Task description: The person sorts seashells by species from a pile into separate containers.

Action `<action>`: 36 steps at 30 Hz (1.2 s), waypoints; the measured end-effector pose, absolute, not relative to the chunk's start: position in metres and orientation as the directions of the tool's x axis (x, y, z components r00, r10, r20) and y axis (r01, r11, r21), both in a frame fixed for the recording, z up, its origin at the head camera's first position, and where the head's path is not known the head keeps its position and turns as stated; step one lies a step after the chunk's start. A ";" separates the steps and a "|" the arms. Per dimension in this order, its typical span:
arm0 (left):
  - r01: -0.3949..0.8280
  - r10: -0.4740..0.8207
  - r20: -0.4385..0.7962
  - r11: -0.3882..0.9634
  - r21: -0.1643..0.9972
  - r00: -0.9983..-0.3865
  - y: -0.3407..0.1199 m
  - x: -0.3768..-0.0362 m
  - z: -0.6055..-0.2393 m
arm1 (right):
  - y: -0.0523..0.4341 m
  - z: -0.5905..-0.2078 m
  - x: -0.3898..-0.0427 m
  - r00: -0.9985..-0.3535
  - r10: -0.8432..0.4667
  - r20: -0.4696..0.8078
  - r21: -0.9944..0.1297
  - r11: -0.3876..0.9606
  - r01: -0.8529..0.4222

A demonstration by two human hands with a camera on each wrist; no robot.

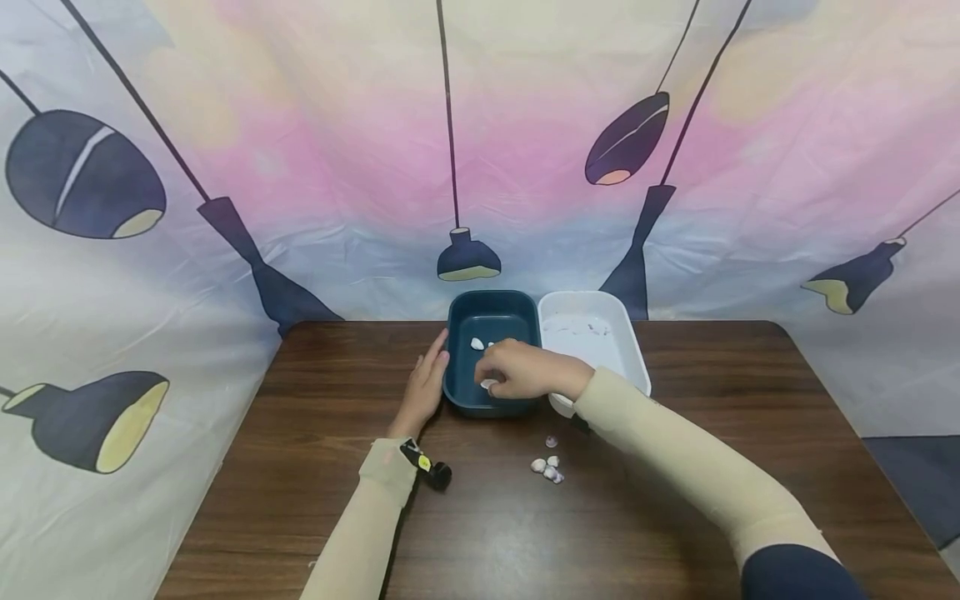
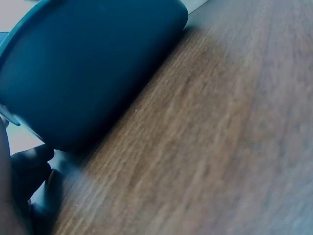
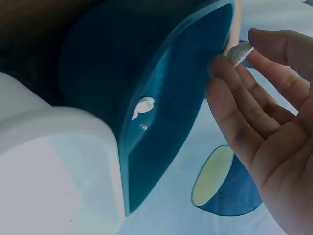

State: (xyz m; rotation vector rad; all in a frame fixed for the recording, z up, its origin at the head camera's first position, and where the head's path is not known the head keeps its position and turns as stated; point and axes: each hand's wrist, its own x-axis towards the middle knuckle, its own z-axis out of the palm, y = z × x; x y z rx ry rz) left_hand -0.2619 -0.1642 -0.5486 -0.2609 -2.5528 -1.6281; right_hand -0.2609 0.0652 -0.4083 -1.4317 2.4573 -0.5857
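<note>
Thumb and fingertips of my right hand [image 1: 525, 371] pinch a small white seashell [image 3: 239, 54] above the dark teal tub [image 1: 491, 408]. Inside that tub, white shells [image 1: 477, 343] lie on the bottom; the right wrist view also shows pale shells [image 3: 145, 105] there, and my hand covers part of the inside in the head view. My left hand [image 1: 423, 387] rests along the tub's left side with its fingers extended. Several small shells [image 1: 550, 471] sit in a loose group on the table, with a single purplish one [image 1: 551, 441] just behind them.
A white tub [image 1: 611, 354] stands against the teal tub's right side, with small dark specks on its bottom. Both are near the back edge of the brown wooden table [image 1: 315, 500]. A printed cloth [image 1: 360, 167] hangs behind.
</note>
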 end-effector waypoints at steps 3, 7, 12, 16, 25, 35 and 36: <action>0.199 0.092 0.176 0.413 0.889 -0.980 -0.165 -0.262 -0.549 | 0.064 -0.413 -0.269 -0.500 -0.866 -0.003 -0.449 0.448 -0.773; 0.201 0.095 0.178 0.417 0.886 -0.979 -0.165 -0.262 -0.550 | 0.063 -0.418 -0.278 -0.520 -0.854 -0.018 -0.452 0.471 -0.758; 0.210 0.097 0.186 0.420 0.883 -0.978 -0.164 -0.261 -0.551 | 0.060 -0.422 -0.286 -0.548 -0.836 -0.037 -0.459 0.501 -0.733; 0.220 0.099 0.197 0.419 0.881 -0.975 -0.165 -0.262 -0.551 | 0.057 -0.427 -0.293 -0.563 -0.826 -0.030 -0.451 0.514 -0.730; 0.224 0.099 0.201 0.417 0.881 -0.975 -0.165 -0.262 -0.551 | 0.043 -0.438 -0.305 -0.590 -0.806 -0.049 -0.424 0.551 -0.718; 0.227 0.103 0.203 0.416 0.881 -0.974 -0.166 -0.263 -0.550 | 0.029 -0.446 -0.316 -0.631 -0.768 -0.109 -0.399 0.615 -0.680; 0.227 0.103 0.203 0.416 0.880 -0.974 -0.166 -0.263 -0.549 | 0.028 -0.447 -0.317 -0.640 -0.759 -0.117 -0.398 0.626 -0.670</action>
